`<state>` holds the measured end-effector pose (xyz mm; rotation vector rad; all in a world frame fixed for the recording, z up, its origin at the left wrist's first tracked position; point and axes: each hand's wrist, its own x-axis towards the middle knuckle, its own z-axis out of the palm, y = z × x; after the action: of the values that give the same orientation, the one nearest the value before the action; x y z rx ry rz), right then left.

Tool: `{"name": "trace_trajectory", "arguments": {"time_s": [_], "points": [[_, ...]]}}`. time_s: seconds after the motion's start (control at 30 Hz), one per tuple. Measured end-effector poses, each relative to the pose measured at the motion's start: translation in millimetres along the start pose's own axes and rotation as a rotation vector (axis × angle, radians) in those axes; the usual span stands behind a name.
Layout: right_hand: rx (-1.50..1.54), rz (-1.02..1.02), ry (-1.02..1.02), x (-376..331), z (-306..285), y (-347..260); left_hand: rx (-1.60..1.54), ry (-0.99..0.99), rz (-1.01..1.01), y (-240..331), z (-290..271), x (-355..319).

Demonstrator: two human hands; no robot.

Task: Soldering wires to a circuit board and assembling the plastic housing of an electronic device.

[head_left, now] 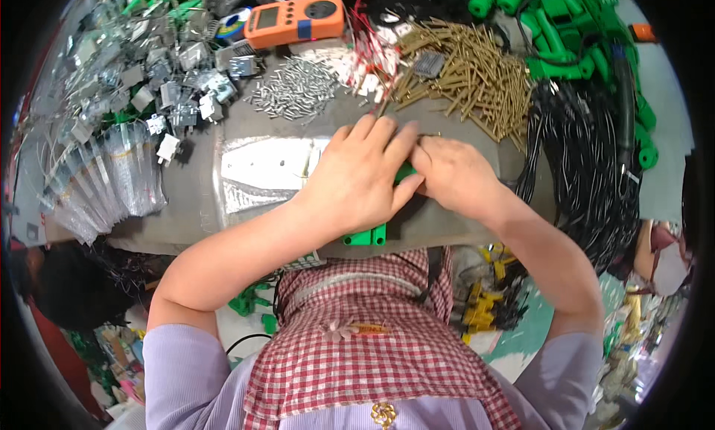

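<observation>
So both hands are bunched together over a small green plastic part point(366, 236) sitting on the grey work mat point(447, 221) right at the near edge of the bench. The left hand point(357, 180) lies over most of it with fingers together and curled down on top, while the right hand point(454, 175) pinches in from the side, fingertips closed at the part's upper end; whether something thin sits between them, I can't tell. The part looks like light, stiff moulded plastic, probably a bit slick, so I'd hold it by the flat sides of the block. A shiny metal plate point(261, 169) lies just left of the hands. Further back there's a heap of brass pins point(477, 76), a smaller pile of silver pins point(294, 87), and little metal clips point(171, 95) crowding the left. Black cable bundles point(588, 169) hang close on the right, easy to snag. At the far edge sit an orange meter point(294, 19) and more green plastic housings point(566, 28).
</observation>
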<state>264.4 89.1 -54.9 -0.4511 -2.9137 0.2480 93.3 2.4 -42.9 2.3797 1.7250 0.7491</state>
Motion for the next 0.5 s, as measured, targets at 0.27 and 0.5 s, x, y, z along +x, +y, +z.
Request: {"name": "trace_trajectory", "arguments": {"time_s": [0.27,0.5], "points": [[0.239,-0.074,0.211,73.5,-5.8,29.8,0.062,-0.044,-0.236,-8.2,-14.2,-28.3],[0.128,0.079,0.045,100.5,14.1,34.8,-0.001,0.208,-0.356,-70.4,-39.4,-27.9]]}}
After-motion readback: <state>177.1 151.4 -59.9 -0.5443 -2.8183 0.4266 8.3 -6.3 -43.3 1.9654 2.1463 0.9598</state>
